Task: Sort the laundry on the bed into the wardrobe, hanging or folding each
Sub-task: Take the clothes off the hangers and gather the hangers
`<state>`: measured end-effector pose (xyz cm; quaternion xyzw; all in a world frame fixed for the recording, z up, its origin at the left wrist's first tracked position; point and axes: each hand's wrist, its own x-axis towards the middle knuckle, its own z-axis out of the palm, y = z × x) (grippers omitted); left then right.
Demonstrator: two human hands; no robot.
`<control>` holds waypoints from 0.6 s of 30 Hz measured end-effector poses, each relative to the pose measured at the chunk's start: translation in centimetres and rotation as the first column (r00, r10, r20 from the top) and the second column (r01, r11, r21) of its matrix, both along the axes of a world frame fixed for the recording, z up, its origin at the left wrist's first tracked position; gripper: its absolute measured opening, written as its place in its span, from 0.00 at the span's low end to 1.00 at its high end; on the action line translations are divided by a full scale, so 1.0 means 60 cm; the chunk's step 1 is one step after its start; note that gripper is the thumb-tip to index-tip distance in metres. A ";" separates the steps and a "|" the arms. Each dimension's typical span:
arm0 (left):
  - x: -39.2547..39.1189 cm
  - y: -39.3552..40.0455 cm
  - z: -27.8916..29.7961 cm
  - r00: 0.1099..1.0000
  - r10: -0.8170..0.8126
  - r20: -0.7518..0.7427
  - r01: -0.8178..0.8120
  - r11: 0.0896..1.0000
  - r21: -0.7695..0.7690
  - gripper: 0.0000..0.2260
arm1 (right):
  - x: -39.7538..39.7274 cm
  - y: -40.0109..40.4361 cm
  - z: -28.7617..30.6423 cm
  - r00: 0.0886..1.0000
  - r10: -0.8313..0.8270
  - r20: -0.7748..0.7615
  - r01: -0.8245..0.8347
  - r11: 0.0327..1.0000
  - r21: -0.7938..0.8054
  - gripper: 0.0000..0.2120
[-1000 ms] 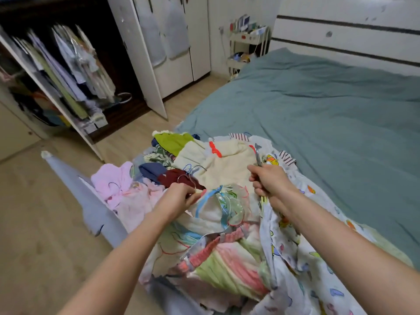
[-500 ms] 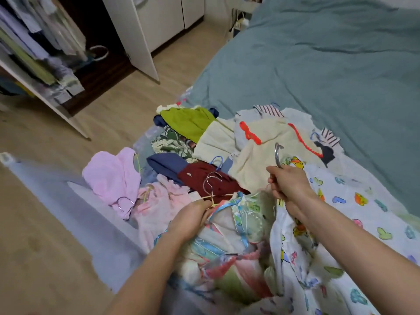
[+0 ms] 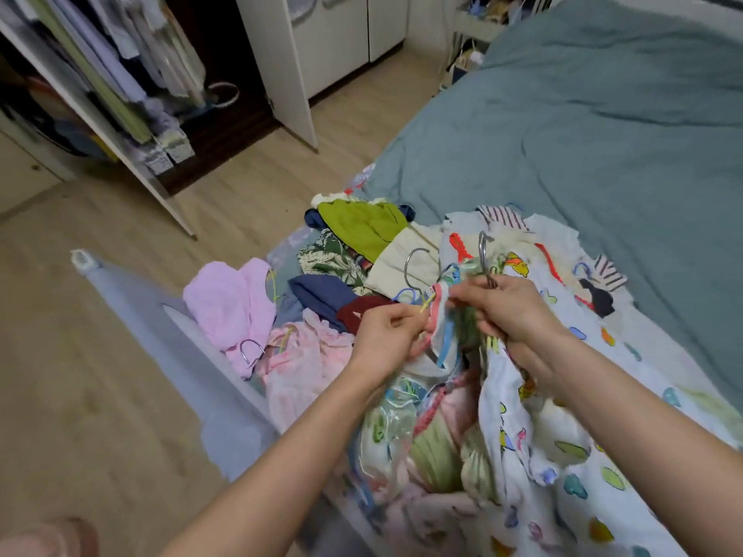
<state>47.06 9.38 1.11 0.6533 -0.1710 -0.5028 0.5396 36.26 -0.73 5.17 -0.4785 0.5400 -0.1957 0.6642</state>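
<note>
Two bare forearms reach forward from the bottom edge toward a heap of laundry [image 3: 402, 315] at the near corner of a bed [image 3: 603, 134]. Closest to the viewer lies a white sheet with coloured prints [image 3: 563, 456], draped under the right forearm.

At the middle of the heap, the left hand [image 3: 386, 339] pinches a thin yellow hanger [image 3: 426, 305] between thumb and fingertips, its other fingers curled in. The right hand [image 3: 510, 311], just beside it, has its fingers curled around a bunch of hangers; one metal hook [image 3: 482, 255] stands up above the knuckles. Blue and pink hangers and a striped strap cross between the two hands, so exactly how many each holds cannot be told.

Beyond the hands lie a cream garment [image 3: 398, 259], a green top [image 3: 366, 227], a navy piece [image 3: 321, 291] and a maroon piece [image 3: 362, 311]. To the left sit a pink garment [image 3: 229, 303] and another metal hook [image 3: 251, 349]. A grey rail [image 3: 161, 335] edges the bed on that side.

Farthest away, across a wooden floor [image 3: 100, 396], the wardrobe [image 3: 132, 74] stands open with clothes already hanging inside.

The likely risk is tangling: the hooks and straps overlap, so pulling one hanger free could drag neighbouring garments off the heap, over the rail and onto the floor, or slip a garment off its hanger.
</note>
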 end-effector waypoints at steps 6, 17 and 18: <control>-0.056 0.022 0.018 0.999 0.010 -0.031 -0.008 0.998 0.058 0.10 | -0.015 0.035 -0.021 0.996 0.082 -0.047 -0.079 0.995 0.062 0.08; 0.108 0.106 -0.058 0.880 0.085 0.467 -0.356 0.768 0.532 0.10 | 0.043 0.075 -0.049 0.999 0.033 0.013 -0.034 0.989 0.141 0.17; 0.123 0.121 -0.071 0.880 0.040 0.474 -0.371 0.681 0.631 0.14 | 0.049 0.080 -0.052 0.999 0.022 0.038 -0.027 0.989 0.148 0.17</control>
